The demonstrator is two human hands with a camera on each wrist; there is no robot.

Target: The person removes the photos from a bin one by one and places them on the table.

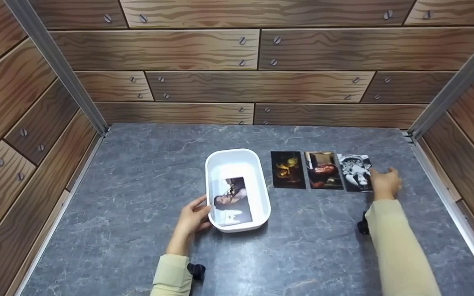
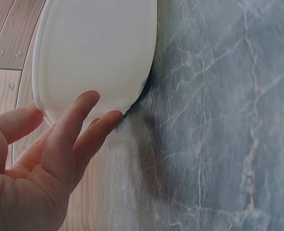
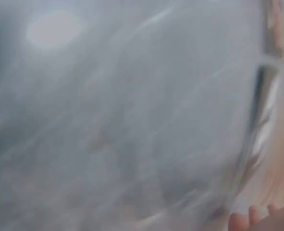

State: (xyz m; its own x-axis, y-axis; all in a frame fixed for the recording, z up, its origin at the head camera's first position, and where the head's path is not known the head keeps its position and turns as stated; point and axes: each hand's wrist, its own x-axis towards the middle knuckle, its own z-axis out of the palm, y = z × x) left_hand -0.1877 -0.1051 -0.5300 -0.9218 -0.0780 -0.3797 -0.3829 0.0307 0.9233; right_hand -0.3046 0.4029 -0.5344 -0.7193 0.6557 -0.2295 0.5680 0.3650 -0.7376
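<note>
The black-and-white photo card (image 1: 354, 172) lies rightmost in the row on the grey tabletop (image 1: 138, 172); my right hand (image 1: 383, 183) covers its edge, grip unclear. My left hand (image 1: 191, 220) steadies the white tray (image 1: 237, 158), fingers (image 2: 74, 130) spread. I'd best lift an edge cleanly.

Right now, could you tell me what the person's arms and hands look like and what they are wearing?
Both hands are bare, without gloves or rings that I can see. The left hand and right hand emerge from long pale beige sleeves. A small black device sits at the left wrist, another at the right wrist.
</note>
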